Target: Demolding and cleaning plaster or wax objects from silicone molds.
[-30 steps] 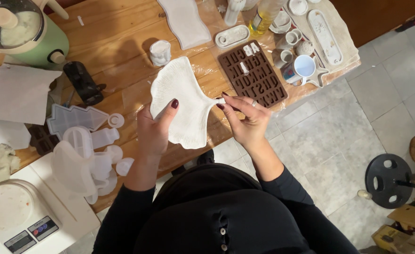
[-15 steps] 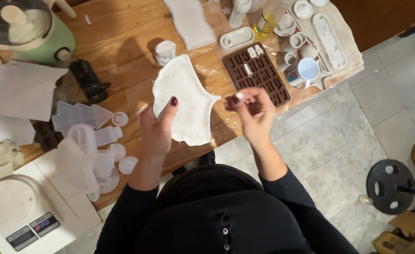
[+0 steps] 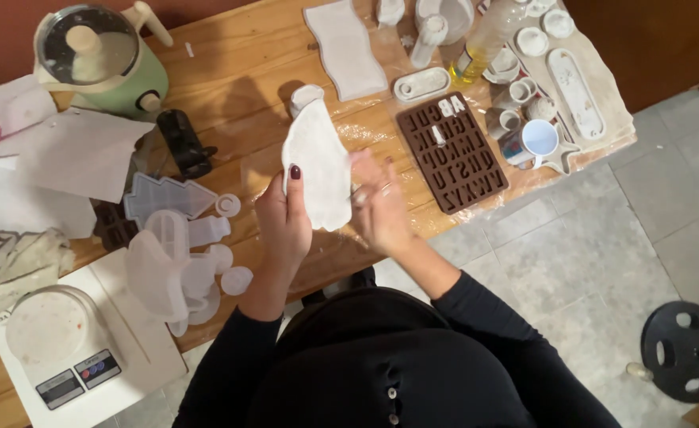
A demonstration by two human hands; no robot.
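From my seat at the feed I see the left hand (image 3: 282, 218) raised above the wooden table (image 3: 230, 71), holding a white, wavy-edged flat piece of cast material (image 3: 317, 162) upright; the thumb lies across its near face and the other fingers are hidden behind it, so the hold reads as a pinch between thumb and fingers along the piece's left edge. The right hand (image 3: 381, 206) sits just beside the piece's right edge and is blurred; I cannot tell whether its fingers are pressed together or grip anything, only that they touch or nearly touch the white piece. The piece hangs in the air over the table's near middle, above a crinkled clear plastic sheet (image 3: 381, 131). To the right of it lies a brown rectangular silicone letter mould (image 3: 452, 150), and beyond that a small white-and-blue cup (image 3: 541, 136). Farther back rests a second white wavy-edged slab (image 3: 345, 47) and a small white oblong tray (image 3: 421, 84). On the left stand a cluster of translucent white moulds (image 3: 179, 254), a white kitchen scale with a round bowl (image 3: 56, 341), a pale green electric pot with a glass lid (image 3: 95, 55) and a black tool (image 3: 184, 143) lying just beside it. The grey tiled floor (image 3: 587, 254) shows at right.
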